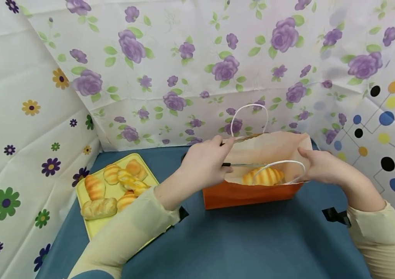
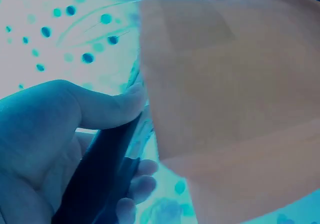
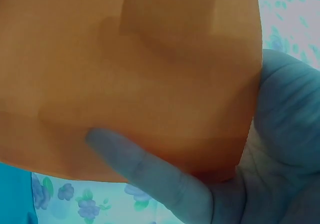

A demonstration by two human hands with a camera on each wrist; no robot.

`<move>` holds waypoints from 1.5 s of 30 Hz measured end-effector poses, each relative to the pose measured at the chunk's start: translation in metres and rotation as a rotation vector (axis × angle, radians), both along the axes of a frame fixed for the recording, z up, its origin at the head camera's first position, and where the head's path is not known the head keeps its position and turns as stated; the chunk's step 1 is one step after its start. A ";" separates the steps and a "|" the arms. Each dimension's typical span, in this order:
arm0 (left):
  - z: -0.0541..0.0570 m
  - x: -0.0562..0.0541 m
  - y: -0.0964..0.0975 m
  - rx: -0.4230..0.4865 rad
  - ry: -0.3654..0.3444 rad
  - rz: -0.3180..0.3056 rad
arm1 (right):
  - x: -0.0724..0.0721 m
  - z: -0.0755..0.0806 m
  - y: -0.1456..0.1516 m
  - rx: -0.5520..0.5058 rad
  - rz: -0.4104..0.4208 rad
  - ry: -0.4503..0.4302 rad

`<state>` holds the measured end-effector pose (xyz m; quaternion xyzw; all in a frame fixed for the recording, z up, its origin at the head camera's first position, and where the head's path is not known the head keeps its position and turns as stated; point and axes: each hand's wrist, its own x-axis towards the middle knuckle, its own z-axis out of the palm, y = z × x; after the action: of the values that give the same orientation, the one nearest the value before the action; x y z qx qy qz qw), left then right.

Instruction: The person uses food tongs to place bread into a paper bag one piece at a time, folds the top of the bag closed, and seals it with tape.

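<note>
My left hand (image 1: 208,161) holds a pair of tongs (image 2: 95,174) by their dark handles, thumb on one side and fingers on the other. Their two metal arms stand wide apart at the mouth of an orange paper bag (image 1: 253,197). Inside the bag lies a striped, golden bread roll (image 1: 268,176), below the lower tong arm. At the bag's right side, my right hand (image 1: 326,166) grips the paper wall. One finger of it crosses the orange outer face in the right wrist view; other fingers are hidden by the paper.
Left of the bag stands a yellow tray (image 1: 93,228) with several breads, among them a long loaf (image 1: 98,208). The left forearm passes over the tray's right part. Two white string handles (image 1: 249,105) rise from the bag. Patterned cloth (image 1: 169,77) hangs behind the blue tabletop (image 1: 239,244).
</note>
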<state>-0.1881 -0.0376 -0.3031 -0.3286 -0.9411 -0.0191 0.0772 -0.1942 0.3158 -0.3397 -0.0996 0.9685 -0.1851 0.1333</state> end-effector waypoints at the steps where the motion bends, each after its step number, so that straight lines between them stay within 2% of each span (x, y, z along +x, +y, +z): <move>1: -0.002 0.004 -0.007 0.042 0.019 0.006 | 0.000 -0.001 0.000 -0.003 0.000 0.000; 5: -0.014 0.022 -0.040 0.272 0.068 0.021 | 0.000 -0.003 0.001 -0.021 -0.008 -0.007; 9: -0.037 0.037 -0.072 0.503 0.077 0.042 | 0.001 -0.004 0.003 -0.021 -0.016 0.001; 14: -0.071 0.051 -0.117 0.705 -0.006 0.175 | 0.004 -0.005 0.002 -0.031 -0.011 0.019; 19: -0.105 0.070 -0.167 0.814 -0.133 0.323 | 0.006 -0.009 -0.002 -0.055 -0.001 0.045; 22: -0.122 0.082 -0.192 0.820 -0.217 0.421 | 0.006 -0.012 -0.001 -0.056 0.000 0.056; 24: -0.133 0.088 -0.206 0.791 -0.260 0.486 | 0.006 -0.013 0.000 -0.051 0.000 0.060; 30: -0.154 0.102 -0.238 0.677 -0.332 0.658 | 0.005 -0.011 0.002 -0.045 -0.008 0.061; 36: -0.158 0.115 -0.272 0.606 -0.350 0.816 | 0.007 -0.011 0.003 -0.053 -0.013 0.060; 42: -0.161 0.122 -0.304 0.539 -0.303 0.960 | 0.007 -0.013 0.004 -0.059 -0.004 0.064; 45: -0.165 0.126 -0.317 0.516 -0.295 1.010 | 0.007 -0.014 0.004 -0.066 0.005 0.063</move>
<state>-0.0619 -0.3543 -0.4679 0.1960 -0.9468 -0.2542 0.0223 -0.1867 0.3197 -0.3536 -0.1121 0.9654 -0.2132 0.1000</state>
